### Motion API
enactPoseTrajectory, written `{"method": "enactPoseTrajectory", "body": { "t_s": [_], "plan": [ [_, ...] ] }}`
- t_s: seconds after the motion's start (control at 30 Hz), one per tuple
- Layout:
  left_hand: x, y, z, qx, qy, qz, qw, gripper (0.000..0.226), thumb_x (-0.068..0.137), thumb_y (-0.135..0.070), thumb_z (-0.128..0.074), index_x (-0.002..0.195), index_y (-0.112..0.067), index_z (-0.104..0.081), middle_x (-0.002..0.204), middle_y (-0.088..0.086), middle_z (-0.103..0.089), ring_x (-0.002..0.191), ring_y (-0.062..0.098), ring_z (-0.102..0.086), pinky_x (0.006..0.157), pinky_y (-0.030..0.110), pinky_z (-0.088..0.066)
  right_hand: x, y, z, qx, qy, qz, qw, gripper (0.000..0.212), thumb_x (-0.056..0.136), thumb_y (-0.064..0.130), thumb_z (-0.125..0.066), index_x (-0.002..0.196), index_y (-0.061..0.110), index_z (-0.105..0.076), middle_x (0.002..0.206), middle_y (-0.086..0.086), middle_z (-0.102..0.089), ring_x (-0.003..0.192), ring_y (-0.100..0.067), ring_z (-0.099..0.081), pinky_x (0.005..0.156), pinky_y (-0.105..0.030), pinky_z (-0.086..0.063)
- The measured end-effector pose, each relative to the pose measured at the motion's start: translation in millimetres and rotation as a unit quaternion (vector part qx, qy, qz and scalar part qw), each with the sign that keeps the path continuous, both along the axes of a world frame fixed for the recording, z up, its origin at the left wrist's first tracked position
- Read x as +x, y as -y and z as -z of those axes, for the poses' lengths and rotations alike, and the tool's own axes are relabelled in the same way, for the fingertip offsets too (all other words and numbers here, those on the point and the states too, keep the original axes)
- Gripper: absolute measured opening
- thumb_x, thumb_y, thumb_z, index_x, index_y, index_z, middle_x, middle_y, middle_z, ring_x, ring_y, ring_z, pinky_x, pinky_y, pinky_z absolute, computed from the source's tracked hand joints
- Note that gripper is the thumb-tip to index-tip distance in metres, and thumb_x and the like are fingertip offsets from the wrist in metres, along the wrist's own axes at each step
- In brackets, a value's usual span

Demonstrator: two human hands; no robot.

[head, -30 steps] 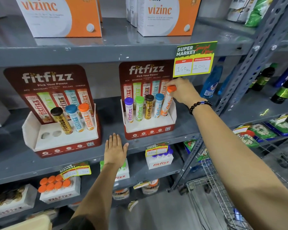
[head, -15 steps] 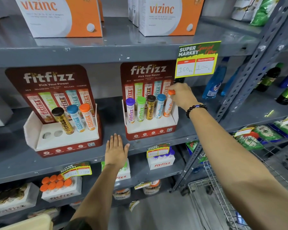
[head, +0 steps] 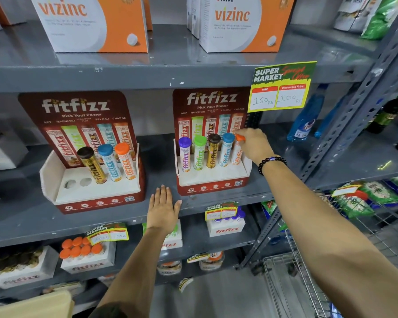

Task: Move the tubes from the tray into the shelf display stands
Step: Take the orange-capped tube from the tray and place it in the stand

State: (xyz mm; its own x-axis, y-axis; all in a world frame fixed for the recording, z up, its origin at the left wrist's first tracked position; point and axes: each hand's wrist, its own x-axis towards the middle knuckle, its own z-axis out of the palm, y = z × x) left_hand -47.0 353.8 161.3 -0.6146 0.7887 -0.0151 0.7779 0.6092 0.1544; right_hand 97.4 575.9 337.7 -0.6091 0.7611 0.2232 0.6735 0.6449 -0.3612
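A: Grip first. Right hand [head: 254, 145], centre right of frame: fingers closed around the cap of the orange-capped tube [head: 237, 150], which stands in the rightmost slot of the right display stand [head: 213, 180].

B: Left hand [head: 162, 208]?

A: Flat, fingers spread, holding nothing, palm down on the grey shelf [head: 21, 216] edge between the two stands, lower centre.

B: Other slots?

A: Right stand: purple, green, brown and blue caps fill the other four. Left display stand [head: 97, 191], centre left: three tubes, two holes bare at its left.
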Motion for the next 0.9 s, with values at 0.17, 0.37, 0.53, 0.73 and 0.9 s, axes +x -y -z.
{"method": "enactPoseTrajectory", "body": {
  "t_s": [0.17,0.37,0.53,0.73,0.9],
  "plan": [
    [-0.7,-0.1,0.5,-0.007,0.008,-0.002,1.000,0.065,0.096,-0.049,-0.009,0.146,-0.009,0.002,0.158,0.009,0.002,0.144,0.025,0.005,0.112,0.034,0.007,-2.1,-0.3,1.3,-0.012,-0.007,-0.009,1.000,0.037,0.092,0.006,-0.051,0.129,0.010,-0.054,0.131,-0.019,-0.057,0.115,-0.036,-0.055,0.100,-0.040,-0.044],
    [-3.2,0.1,0.1,-0.021,0.017,0.004,1.000,0.067,0.095,-0.050,-0.008,0.146,-0.009,0.003,0.158,0.010,0.003,0.144,0.025,0.006,0.114,0.035,0.006,0.7,2.6,0.0,0.006,-0.010,-0.030,0.999,0.038,0.090,0.002,-0.049,0.127,0.008,-0.055,0.129,-0.020,-0.057,0.113,-0.037,-0.056,0.096,-0.042,-0.048],
    [-2.7,4.7,-1.5,-0.013,0.035,0.001,0.999,0.066,0.096,-0.049,-0.011,0.145,-0.008,0.004,0.157,0.011,0.005,0.144,0.025,0.007,0.114,0.035,0.006,3.8,19.7,5.5,0.050,-0.059,-0.014,0.997,0.048,0.089,0.005,-0.051,0.136,0.005,-0.042,0.143,-0.019,-0.044,0.129,-0.035,-0.042,0.108,-0.043,-0.037],
    [12.7,44.4,4.2,0.017,0.023,-0.022,0.999,0.066,0.096,-0.049,-0.012,0.145,-0.007,0.004,0.157,0.010,0.004,0.144,0.024,0.009,0.112,0.033,0.011,-20.7,83.3,24.7,0.167,-0.136,-0.104,0.971,0.040,0.091,0.009,-0.047,0.129,-0.002,-0.049,0.138,-0.022,-0.050,0.132,-0.035,-0.041,0.113,-0.052,-0.027],
    [22.5,125.3,8.1,0.075,0.023,-0.078,0.994,0.061,0.099,-0.041,-0.023,0.145,-0.005,-0.003,0.156,0.014,-0.002,0.144,0.027,0.004,0.113,0.033,0.013,-70.7,168.6,49.5,0.145,-0.126,-0.246,0.950,0.044,0.092,0.011,-0.042,0.135,0.001,-0.042,0.145,-0.019,-0.042,0.138,-0.034,-0.032,0.116,-0.048,-0.019]
  ]
}}
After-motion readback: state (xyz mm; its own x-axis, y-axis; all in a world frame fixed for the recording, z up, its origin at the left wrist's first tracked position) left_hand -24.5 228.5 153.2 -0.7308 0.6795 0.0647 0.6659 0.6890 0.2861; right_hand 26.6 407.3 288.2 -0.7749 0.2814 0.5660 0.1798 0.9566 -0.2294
